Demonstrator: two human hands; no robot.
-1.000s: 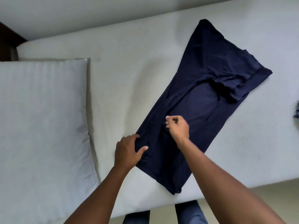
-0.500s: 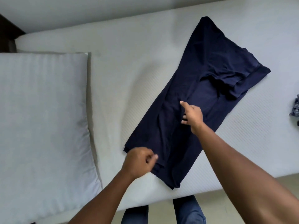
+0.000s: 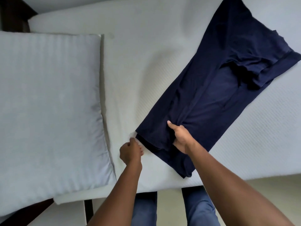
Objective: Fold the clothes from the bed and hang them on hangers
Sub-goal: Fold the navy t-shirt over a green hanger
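I see the navy garment [image 3: 219, 88] folded lengthwise into a long strip, lying flat and diagonal, right of the pillow [image 3: 48, 103], its far end rumpled.

A wide white mattress with a fine ribbed weave [image 3: 138, 62] fills most of the view under soft, even light with faint shadows. On its left lies a large pale striped fabric pillow [image 3: 48, 103]. A dark wooden bed frame [image 3: 14, 15] shows at the far left corner. A plain pale grey wall [image 3: 81, 4] rises beyond the far edge. A pale beige floor [image 3: 280, 188] runs along the near right.
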